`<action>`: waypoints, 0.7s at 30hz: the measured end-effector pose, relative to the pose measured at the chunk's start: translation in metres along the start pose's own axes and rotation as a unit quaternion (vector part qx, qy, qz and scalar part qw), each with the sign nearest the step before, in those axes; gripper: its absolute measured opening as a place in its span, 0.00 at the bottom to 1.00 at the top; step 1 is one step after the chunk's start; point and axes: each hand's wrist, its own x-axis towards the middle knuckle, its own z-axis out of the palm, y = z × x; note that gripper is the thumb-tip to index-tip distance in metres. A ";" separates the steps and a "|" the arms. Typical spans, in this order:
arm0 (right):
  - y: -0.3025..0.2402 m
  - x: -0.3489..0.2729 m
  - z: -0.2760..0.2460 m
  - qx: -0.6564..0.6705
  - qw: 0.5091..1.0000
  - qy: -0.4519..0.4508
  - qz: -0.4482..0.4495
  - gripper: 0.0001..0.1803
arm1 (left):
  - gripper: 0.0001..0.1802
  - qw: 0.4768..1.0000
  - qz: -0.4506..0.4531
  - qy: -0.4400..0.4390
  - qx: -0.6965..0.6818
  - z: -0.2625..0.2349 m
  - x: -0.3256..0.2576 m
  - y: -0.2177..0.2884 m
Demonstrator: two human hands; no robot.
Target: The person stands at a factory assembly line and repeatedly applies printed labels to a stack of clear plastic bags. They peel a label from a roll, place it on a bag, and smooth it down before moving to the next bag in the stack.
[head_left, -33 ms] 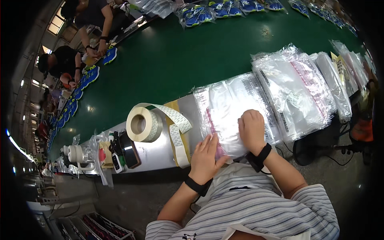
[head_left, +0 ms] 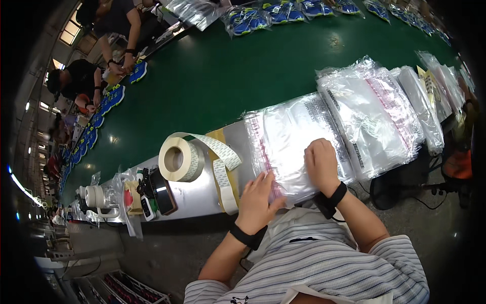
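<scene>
A stack of clear plastic bags (head_left: 288, 137) with pink-red strips along the left side lies on the metal edge of the bench in front of me. My left hand (head_left: 257, 200) rests on its near left corner, fingers stretched flat over the strip and the thumb apart. On the middle right of the same stack sits my right hand (head_left: 322, 164), its fingers curled under. Whether film is pinched beneath them is hidden. A second, thicker pile of clear bags (head_left: 372, 121) adjoins on the right.
Left of the bags stands a roll of label tape (head_left: 179, 159), its loose end trailing over brown card. Beyond are a phone (head_left: 164, 192) and a white mug (head_left: 96, 196). Blue shoes (head_left: 111, 99) line the green belt (head_left: 217, 71). Two people work at far left.
My right hand has shifted slightly to the right over the bags. My left hand has drawn back a little to the left. The bags lie as before.
</scene>
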 end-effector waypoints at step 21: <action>-0.016 0.003 -0.059 0.322 0.924 -0.185 0.086 0.22 | 0.29 0.470 -0.241 -0.245 -0.813 0.038 0.112 -0.004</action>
